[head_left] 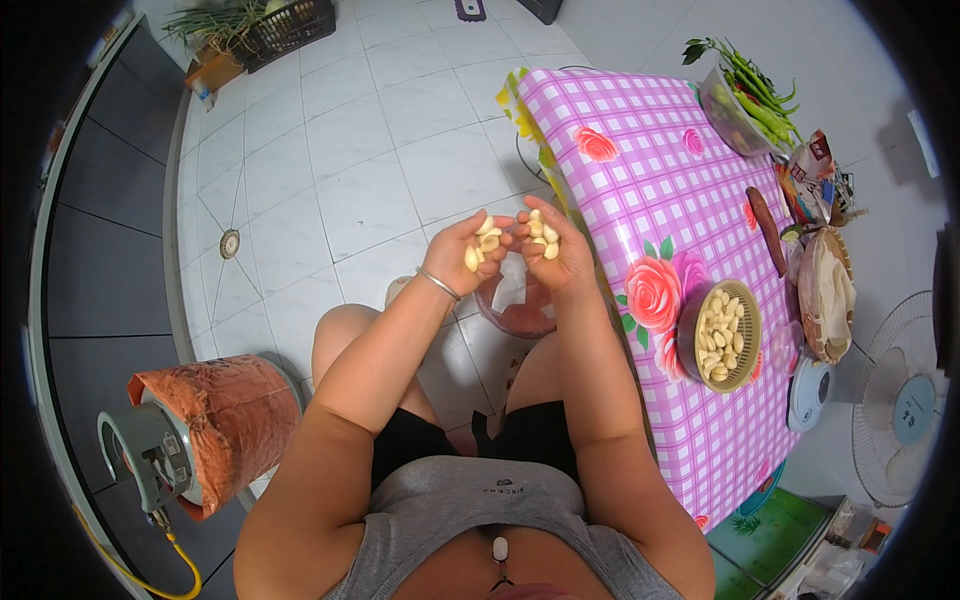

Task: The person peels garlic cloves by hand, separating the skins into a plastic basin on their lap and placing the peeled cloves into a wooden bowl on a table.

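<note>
Both hands are held close together above my knees, fingertips nearly meeting. My left hand [455, 247], with a bangle at its wrist, is curled under several peeled garlic cloves [488, 238]. Several more peeled cloves [543, 236] lie in the cupped fingers of my right hand [572, 258]. Below the hands, between my legs, stands a clear reddish bowl [530, 322] with something white inside, partly hidden by the right forearm. To the right, a colander-like basket [758, 340] full of peeled cloves sits on the table.
The table [690, 450] has a purple checked, rose-printed cloth. On it are a container of green peppers [760, 100], a brown-handled knife or similar long tool [766, 230] and a cloth-lined basket [828, 300]. A fan [910, 410] stands at right, a gas cylinder [225, 430] at left.
</note>
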Motion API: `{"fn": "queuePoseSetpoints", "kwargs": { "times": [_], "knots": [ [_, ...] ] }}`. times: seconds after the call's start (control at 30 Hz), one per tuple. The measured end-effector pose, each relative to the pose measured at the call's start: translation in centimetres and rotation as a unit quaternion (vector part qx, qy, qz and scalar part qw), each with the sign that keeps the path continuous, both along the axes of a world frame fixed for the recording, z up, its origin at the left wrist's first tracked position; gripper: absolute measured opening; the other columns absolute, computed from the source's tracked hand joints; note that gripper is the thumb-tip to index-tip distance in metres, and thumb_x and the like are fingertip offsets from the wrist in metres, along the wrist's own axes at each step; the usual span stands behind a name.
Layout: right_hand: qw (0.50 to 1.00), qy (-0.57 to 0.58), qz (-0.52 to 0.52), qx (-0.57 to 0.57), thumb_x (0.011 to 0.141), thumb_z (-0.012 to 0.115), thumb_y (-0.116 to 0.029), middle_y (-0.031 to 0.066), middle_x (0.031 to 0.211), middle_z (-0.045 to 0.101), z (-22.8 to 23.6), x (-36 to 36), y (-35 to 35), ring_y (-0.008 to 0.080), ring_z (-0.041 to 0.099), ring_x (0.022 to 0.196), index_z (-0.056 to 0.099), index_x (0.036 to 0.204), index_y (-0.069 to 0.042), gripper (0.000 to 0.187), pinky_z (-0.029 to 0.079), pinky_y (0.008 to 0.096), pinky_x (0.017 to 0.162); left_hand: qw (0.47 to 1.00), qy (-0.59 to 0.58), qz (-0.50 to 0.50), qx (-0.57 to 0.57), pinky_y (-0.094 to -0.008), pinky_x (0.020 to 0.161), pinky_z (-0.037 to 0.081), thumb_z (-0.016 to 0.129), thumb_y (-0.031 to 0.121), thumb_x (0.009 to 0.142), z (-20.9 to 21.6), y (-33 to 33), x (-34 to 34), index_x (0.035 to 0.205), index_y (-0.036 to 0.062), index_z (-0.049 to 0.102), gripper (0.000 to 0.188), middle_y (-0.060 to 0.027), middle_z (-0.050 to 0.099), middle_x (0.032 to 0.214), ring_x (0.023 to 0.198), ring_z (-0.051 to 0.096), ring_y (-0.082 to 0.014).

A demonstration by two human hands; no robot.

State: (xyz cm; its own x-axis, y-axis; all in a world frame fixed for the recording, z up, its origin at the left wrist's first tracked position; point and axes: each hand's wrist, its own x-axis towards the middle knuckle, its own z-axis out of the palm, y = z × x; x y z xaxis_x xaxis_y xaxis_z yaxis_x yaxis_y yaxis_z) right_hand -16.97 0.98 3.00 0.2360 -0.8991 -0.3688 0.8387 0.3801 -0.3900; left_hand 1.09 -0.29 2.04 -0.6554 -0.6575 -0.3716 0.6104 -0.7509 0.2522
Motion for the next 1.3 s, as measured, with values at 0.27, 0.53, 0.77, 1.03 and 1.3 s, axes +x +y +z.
{"fn": "queuePoseSetpoints", "kwargs": {
  "times": [0.27,0.53,0.77,1.03,1.3],
  "knots": [
    [0.999,0.031,0.006,0.003,0.084,0.063,-0.015,0.0116,0.088,0.059,0.1,0.0,0.0,0.0169,0.056,0.07,0.053,0.107,-0.001,0.028,0.04,0.0195,0.047,0.997,-0.055,-0.011,-0.049,-0.0179,0.04,0.035,0.055,0.033,0.092,0.5,0.2,-0.3,0.107,-0.0004,0.055,0.037,-0.0072,0.058,0.08,0.055,0.048,-0.0083],
    [0.981,0.187,0.04,-0.033,0.083,0.062,-0.009,0.0116,0.084,0.06,1.0,0.7,0.2,0.0109,0.053,0.062,0.055,0.1,-0.001,0.021,0.033,0.0166,0.042,0.995,-0.055,-0.029,-0.081,-0.0167,0.038,0.032,0.055,0.022,0.09,1.5,0.4,-0.2,0.104,-0.0034,0.056,0.029,-0.0079,0.059,0.08,0.054,0.047,-0.007],
    [0.975,0.217,0.029,-0.04,0.082,0.062,-0.009,0.0083,0.082,0.059,1.3,0.8,0.3,0.0097,0.053,0.062,0.056,0.098,0.001,0.019,0.032,0.017,0.041,0.996,-0.065,-0.004,-0.066,-0.0165,0.039,0.032,0.055,0.015,0.089,1.0,0.4,-0.2,0.104,0.0001,0.056,0.02,-0.0076,0.058,0.079,0.056,0.048,-0.0081],
    [0.969,0.235,0.048,-0.059,0.082,0.063,-0.009,0.0057,0.083,0.059,1.4,1.2,0.4,0.0083,0.052,0.063,0.058,0.099,0.001,0.02,0.033,0.0167,0.044,0.991,-0.102,0.029,-0.079,-0.017,0.039,0.032,0.055,0.01,0.088,1.1,0.3,-0.3,0.099,-0.0029,0.055,0.017,-0.0076,0.057,0.078,0.055,0.049,-0.0079],
    [0.96,0.266,0.07,-0.055,0.083,0.061,-0.01,0.0063,0.085,0.059,2.0,2.1,0.8,0.008,0.054,0.067,0.057,0.101,-0.001,0.021,0.032,0.0158,0.044,0.989,-0.115,0.031,-0.088,-0.0175,0.039,0.033,0.052,0.015,0.09,0.3,0.4,-0.4,0.098,-0.0033,0.055,0.02,-0.0093,0.058,0.077,0.057,0.05,-0.0094]
  ]
}}
